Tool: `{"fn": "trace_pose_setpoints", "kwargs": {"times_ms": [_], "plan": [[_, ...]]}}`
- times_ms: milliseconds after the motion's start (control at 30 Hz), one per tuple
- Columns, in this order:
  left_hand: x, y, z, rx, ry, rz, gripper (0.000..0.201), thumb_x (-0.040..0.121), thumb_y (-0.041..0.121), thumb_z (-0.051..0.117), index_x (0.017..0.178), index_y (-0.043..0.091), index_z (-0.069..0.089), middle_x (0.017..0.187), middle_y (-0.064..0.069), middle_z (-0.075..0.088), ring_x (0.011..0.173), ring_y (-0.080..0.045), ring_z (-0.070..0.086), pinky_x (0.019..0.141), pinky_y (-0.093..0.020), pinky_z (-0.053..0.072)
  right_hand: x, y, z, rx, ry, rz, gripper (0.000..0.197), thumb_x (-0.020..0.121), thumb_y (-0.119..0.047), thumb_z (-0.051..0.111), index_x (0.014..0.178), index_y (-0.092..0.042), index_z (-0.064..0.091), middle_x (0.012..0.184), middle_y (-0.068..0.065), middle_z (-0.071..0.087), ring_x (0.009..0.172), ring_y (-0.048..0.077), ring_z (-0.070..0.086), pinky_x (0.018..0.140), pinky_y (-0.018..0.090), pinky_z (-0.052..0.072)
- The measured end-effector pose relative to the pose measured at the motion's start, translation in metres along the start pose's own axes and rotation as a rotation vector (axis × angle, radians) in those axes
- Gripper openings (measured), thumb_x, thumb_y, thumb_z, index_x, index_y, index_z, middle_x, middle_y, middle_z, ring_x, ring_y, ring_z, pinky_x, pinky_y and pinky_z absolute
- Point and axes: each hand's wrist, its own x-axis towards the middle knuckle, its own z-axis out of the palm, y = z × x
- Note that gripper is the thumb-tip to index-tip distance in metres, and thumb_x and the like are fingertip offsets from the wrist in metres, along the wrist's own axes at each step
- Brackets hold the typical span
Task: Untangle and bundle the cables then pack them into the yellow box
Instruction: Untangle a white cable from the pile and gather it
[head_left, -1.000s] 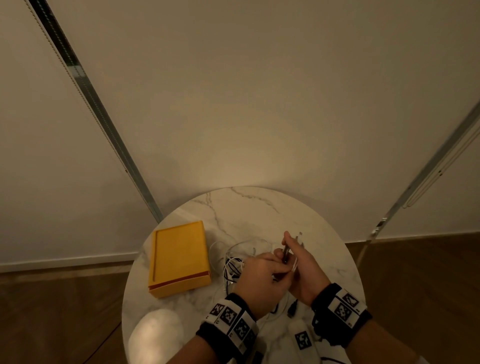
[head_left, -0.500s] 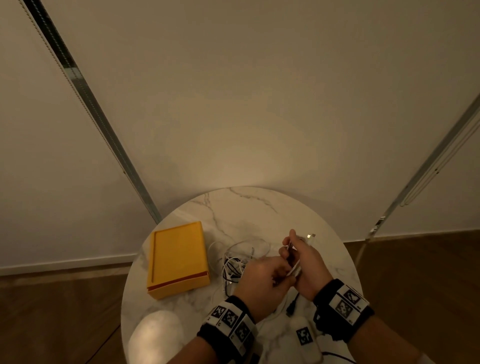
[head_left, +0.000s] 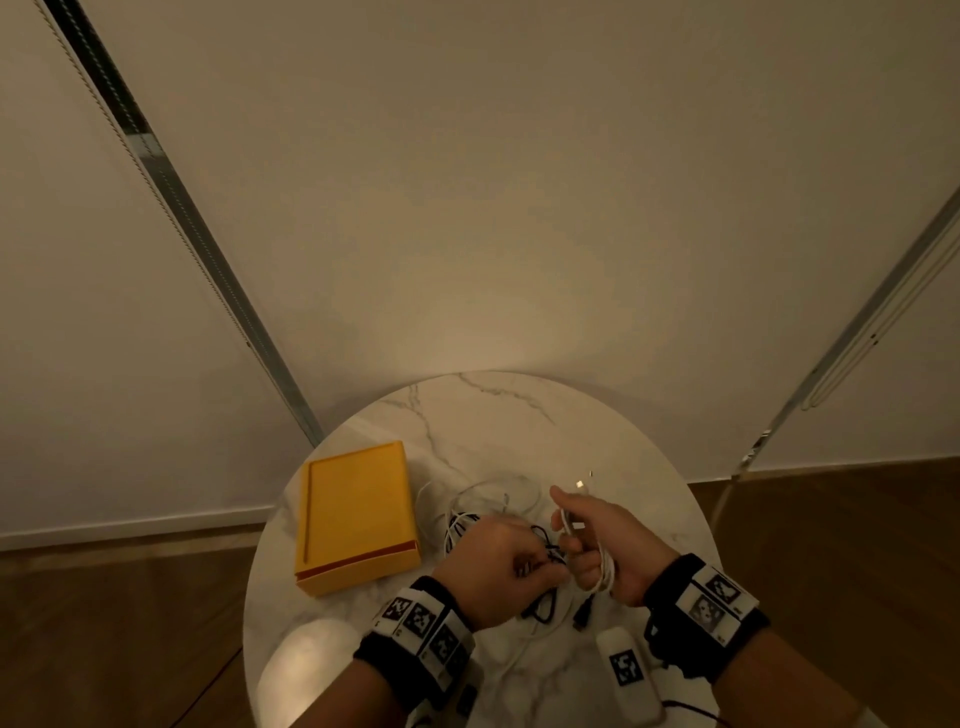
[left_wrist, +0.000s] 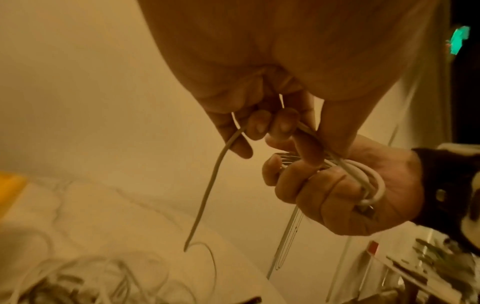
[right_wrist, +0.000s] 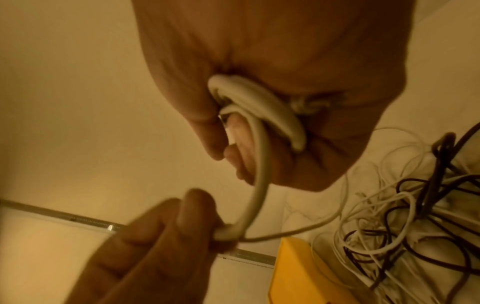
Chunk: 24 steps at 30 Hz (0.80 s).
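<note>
The yellow box (head_left: 358, 514) lies shut on the left of the round marble table (head_left: 519, 415). My right hand (head_left: 582, 545) grips a small coil of white cable (head_left: 605, 571) wound round its fingers; the coil (right_wrist: 259, 102) fills its palm in the right wrist view. A metal plug end (head_left: 581, 486) sticks up past the thumb. My left hand (head_left: 524, 566) pinches the free run of that white cable (left_wrist: 221, 160) right beside the right hand. A tangle of white and black cables (head_left: 467, 519) lies between the box and my hands.
A black plug (head_left: 584, 616) and thin cable lie on the table under my hands. A white device with a black marker (head_left: 626, 670) sits at the near edge. The wall stands just behind the table; wooden floor (head_left: 104, 623) surrounds it.
My hands have stayed together over the same spot. The left hand has shifted slightly left and now pulls the white cable's free run from the right hand's coil.
</note>
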Motion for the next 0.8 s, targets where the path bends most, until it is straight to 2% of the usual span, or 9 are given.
{"fn": "trace_pose_setpoints", "kwargs": {"times_ms": [100, 233, 300, 367, 467, 567, 633, 700, 800], "plan": [[0.009, 0.005, -0.006, 0.030, -0.028, 0.049, 0.019, 0.085, 0.034, 0.074, 0.080, 0.016, 0.070, 0.079, 0.000, 0.064, 0.075, -0.009, 0.051, 0.068, -0.009, 0.029, -0.009, -0.002, 0.010, -0.104, -0.079, -0.052, 0.051, 0.090, -0.060, 0.062, 0.072, -0.012, 0.065, 0.058, 0.007, 0.053, 0.041, 0.016, 0.040, 0.043, 0.025, 0.031], [0.016, 0.005, -0.011, -0.013, 0.034, -0.036, 0.028, 0.075, 0.033, 0.083, 0.087, 0.019, 0.062, 0.090, 0.008, 0.058, 0.084, -0.008, 0.050, 0.072, -0.019, 0.042, -0.013, -0.004, 0.014, -0.069, -0.191, -0.078, 0.056, 0.104, -0.049, 0.041, 0.101, 0.000, 0.067, 0.058, 0.005, 0.065, 0.046, 0.013, 0.060, 0.047, 0.024, 0.048], [0.017, 0.005, -0.015, -0.027, 0.050, -0.079, 0.036, 0.070, 0.032, 0.086, 0.085, 0.019, 0.056, 0.090, 0.009, 0.054, 0.083, -0.009, 0.050, 0.070, -0.019, 0.042, -0.011, -0.002, 0.010, -0.107, -0.233, -0.085, 0.069, 0.096, -0.060, 0.046, 0.115, 0.002, 0.068, 0.069, 0.010, 0.065, 0.055, 0.018, 0.060, 0.055, 0.028, 0.047], [0.018, 0.003, -0.016, -0.019, 0.063, -0.095, 0.043, 0.066, 0.031, 0.089, 0.086, 0.022, 0.051, 0.088, 0.010, 0.051, 0.079, -0.007, 0.046, 0.066, -0.013, 0.037, -0.007, 0.000, 0.007, -0.130, -0.265, -0.089, 0.078, 0.088, -0.070, 0.054, 0.123, -0.001, 0.068, 0.076, 0.014, 0.061, 0.063, 0.021, 0.056, 0.061, 0.031, 0.045], [0.019, -0.002, -0.013, -0.019, 0.088, -0.120, 0.051, 0.062, 0.033, 0.091, 0.088, 0.027, 0.047, 0.087, 0.017, 0.047, 0.078, -0.003, 0.043, 0.066, -0.011, 0.035, -0.004, 0.003, 0.006, -0.102, -0.274, -0.087, 0.085, 0.083, -0.072, 0.062, 0.128, 0.000, 0.064, 0.081, 0.017, 0.060, 0.068, 0.022, 0.057, 0.065, 0.033, 0.046], [0.019, -0.002, -0.013, -0.052, 0.089, -0.126, 0.055, 0.059, 0.035, 0.092, 0.093, 0.021, 0.051, 0.092, 0.016, 0.049, 0.082, -0.004, 0.046, 0.067, -0.012, 0.038, -0.002, 0.005, 0.006, -0.105, -0.294, -0.102, 0.085, 0.080, -0.071, 0.067, 0.129, -0.002, 0.065, 0.107, 0.026, 0.064, 0.084, 0.029, 0.063, 0.076, 0.038, 0.050], [0.020, -0.001, -0.014, -0.063, 0.071, -0.148, 0.058, 0.059, 0.035, 0.092, 0.096, 0.019, 0.050, 0.095, 0.015, 0.050, 0.084, -0.004, 0.047, 0.066, -0.014, 0.039, -0.002, 0.006, 0.006, -0.123, -0.319, -0.105, 0.083, 0.086, -0.069, 0.063, 0.126, 0.004, 0.062, 0.108, 0.029, 0.062, 0.087, 0.034, 0.062, 0.079, 0.042, 0.051], [0.021, -0.001, -0.016, -0.075, 0.056, -0.183, 0.062, 0.059, 0.036, 0.093, 0.097, 0.024, 0.046, 0.095, 0.015, 0.050, 0.083, -0.001, 0.048, 0.064, -0.013, 0.039, -0.003, 0.006, 0.007, -0.132, -0.346, -0.107, 0.077, 0.092, -0.064, 0.056, 0.113, 0.009, 0.063, 0.091, 0.026, 0.064, 0.080, 0.033, 0.064, 0.075, 0.040, 0.052], [0.021, -0.004, -0.015, -0.104, 0.053, -0.191, 0.063, 0.063, 0.037, 0.091, 0.101, 0.033, 0.041, 0.099, 0.017, 0.049, 0.084, 0.000, 0.050, 0.064, -0.011, 0.040, -0.007, 0.005, 0.013, -0.154, -0.319, -0.113, 0.063, 0.085, -0.067, 0.063, 0.081, -0.004, 0.061, 0.064, 0.010, 0.056, 0.060, 0.023, 0.055, 0.059, 0.032, 0.048]]}}
